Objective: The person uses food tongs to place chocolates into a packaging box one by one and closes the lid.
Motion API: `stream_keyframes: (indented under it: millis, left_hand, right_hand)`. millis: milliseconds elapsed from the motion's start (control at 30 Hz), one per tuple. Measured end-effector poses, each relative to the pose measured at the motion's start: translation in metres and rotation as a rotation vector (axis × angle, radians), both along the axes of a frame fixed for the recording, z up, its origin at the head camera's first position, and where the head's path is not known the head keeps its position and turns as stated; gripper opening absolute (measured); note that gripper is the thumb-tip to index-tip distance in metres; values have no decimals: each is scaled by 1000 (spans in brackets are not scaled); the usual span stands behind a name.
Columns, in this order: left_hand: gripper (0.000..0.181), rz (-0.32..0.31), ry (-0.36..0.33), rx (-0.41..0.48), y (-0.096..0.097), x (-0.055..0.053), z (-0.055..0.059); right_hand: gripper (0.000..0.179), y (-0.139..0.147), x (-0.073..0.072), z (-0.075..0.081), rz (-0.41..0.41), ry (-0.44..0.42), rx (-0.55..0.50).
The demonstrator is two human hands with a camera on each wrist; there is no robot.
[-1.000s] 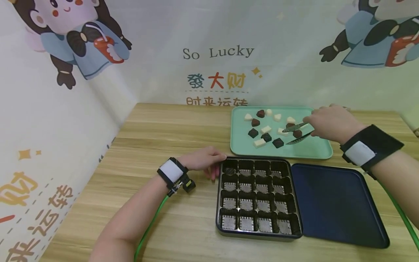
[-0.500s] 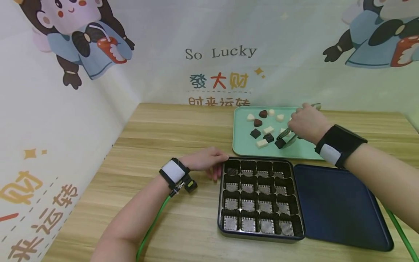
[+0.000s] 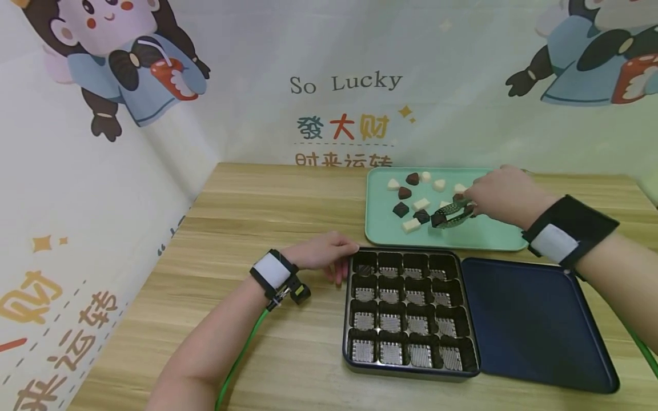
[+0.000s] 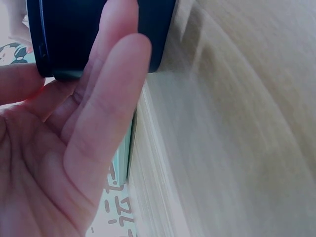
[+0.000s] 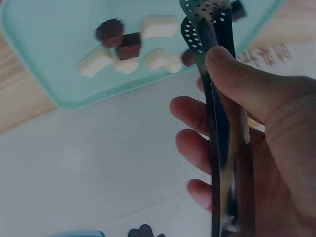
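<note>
My right hand grips metal tongs with perforated tips, thumb on one arm and fingers on the other in the right wrist view. The tips are around a dark chocolate on the mint-green tray; whether it is lifted I cannot tell. My left hand touches the back left corner of a dark box with its thumb, its other fingers fairly straight along the side. The box has a divided insert, and one dark chocolate sits in its back left compartment.
Several white, brown and dark chocolates, such as a white one, are spread over the tray behind the box. A dark blue lid lies right of the box on the wooden table. A printed curtain hangs behind.
The tongs' tips moved left and have closed around a dark chocolate at the tray's front. My right hand moved left, then partly back right. My left hand stays at the box corner.
</note>
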State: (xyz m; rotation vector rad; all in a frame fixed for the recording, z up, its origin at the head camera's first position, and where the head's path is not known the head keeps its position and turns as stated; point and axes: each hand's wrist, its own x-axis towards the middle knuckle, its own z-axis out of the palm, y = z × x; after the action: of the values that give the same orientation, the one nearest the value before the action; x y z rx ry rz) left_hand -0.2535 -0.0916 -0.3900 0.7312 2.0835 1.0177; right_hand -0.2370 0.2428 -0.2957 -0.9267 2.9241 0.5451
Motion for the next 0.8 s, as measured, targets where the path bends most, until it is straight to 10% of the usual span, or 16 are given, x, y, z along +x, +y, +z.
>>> stream_keyframes:
  millis: [367,800]
  left_hand:
    - [40,-7,6,8,0,-2,1]
    - [39,-10,-6,13,2,-2,1]
  right_hand:
    - [26,-9,37,22,30,-175,-225]
    - [25,-86,55,32,120,-155,-120]
